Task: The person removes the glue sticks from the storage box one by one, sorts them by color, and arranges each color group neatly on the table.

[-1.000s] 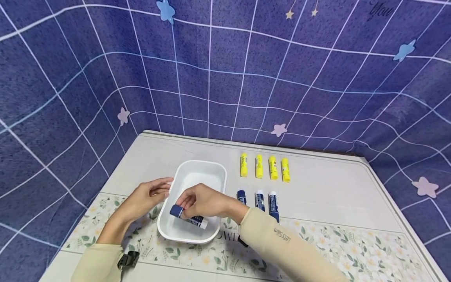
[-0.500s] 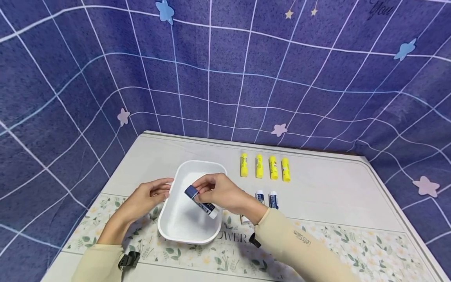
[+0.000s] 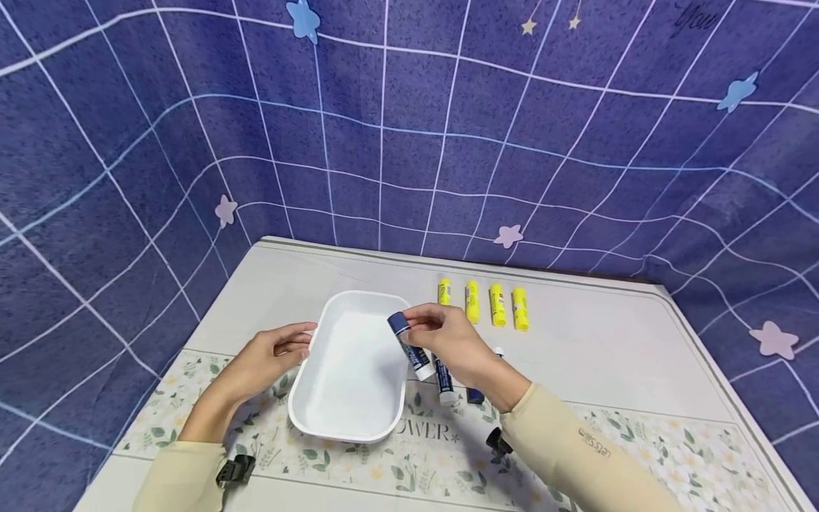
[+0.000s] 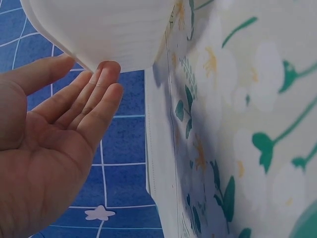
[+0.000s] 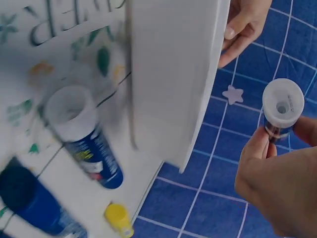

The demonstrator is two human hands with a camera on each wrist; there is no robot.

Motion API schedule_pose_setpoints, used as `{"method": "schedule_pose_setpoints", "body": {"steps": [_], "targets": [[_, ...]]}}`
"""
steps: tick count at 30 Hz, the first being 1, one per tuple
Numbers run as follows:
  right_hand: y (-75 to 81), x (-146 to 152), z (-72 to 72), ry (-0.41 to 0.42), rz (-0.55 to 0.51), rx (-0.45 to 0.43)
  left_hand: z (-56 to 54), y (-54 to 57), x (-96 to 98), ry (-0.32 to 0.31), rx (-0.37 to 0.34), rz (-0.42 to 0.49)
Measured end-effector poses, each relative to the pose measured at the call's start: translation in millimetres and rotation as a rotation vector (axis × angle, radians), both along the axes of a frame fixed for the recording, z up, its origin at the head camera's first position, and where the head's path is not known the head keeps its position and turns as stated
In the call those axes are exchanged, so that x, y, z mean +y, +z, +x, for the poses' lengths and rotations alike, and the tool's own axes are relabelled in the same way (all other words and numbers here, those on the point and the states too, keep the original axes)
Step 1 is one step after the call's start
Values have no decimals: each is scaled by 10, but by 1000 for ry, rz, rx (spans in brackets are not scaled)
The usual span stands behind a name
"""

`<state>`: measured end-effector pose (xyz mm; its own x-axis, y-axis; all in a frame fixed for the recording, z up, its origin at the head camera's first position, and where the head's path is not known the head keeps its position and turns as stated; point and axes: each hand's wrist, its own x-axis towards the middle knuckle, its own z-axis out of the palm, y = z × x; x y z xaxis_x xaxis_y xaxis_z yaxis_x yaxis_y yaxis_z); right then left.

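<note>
My right hand (image 3: 457, 345) pinches a dark blue glue stick (image 3: 414, 353) just past the right rim of a white plastic box (image 3: 352, 384). The glue stick slants, blue cap up and left, white end down and right; its round white base (image 5: 282, 102) faces the right wrist camera. My left hand (image 3: 269, 359) stays at the box's left rim, fingertips touching it with loosely extended fingers (image 4: 99, 114). Partly behind my right hand lie other blue glue sticks (image 3: 444, 384), one of them showing fully in the right wrist view.
Yellow glue sticks (image 3: 472, 302) lie in a row toward the back, the leftmost partly covered by my right hand. A flower-printed cloth (image 3: 307, 462) spreads under the box. Blue grid-patterned curtain (image 3: 409, 142) encloses the back and sides.
My right hand has lifted the blue glue stick from inside the box and carried it right, past the rim. My left hand has stayed at the box.
</note>
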<state>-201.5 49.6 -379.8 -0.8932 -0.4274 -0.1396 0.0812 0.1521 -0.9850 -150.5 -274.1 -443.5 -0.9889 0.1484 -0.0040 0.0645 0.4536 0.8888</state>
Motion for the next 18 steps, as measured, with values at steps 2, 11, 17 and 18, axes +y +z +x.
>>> {"method": "schedule_pose_setpoints", "body": {"steps": [2,11,17,18], "targets": [[-21,85,-13,-33,-15,-2,2,1,1,-1,1,-6],[-125,409,-64,-191,-43,-46,5,21,5,-1,-8,-14],[-155,615,-86,-283,-45,-55,7,27,8,5,-7,-24],[-157,651,-89,-294,-46,-56,7,26,8,7,-8,-25]]}}
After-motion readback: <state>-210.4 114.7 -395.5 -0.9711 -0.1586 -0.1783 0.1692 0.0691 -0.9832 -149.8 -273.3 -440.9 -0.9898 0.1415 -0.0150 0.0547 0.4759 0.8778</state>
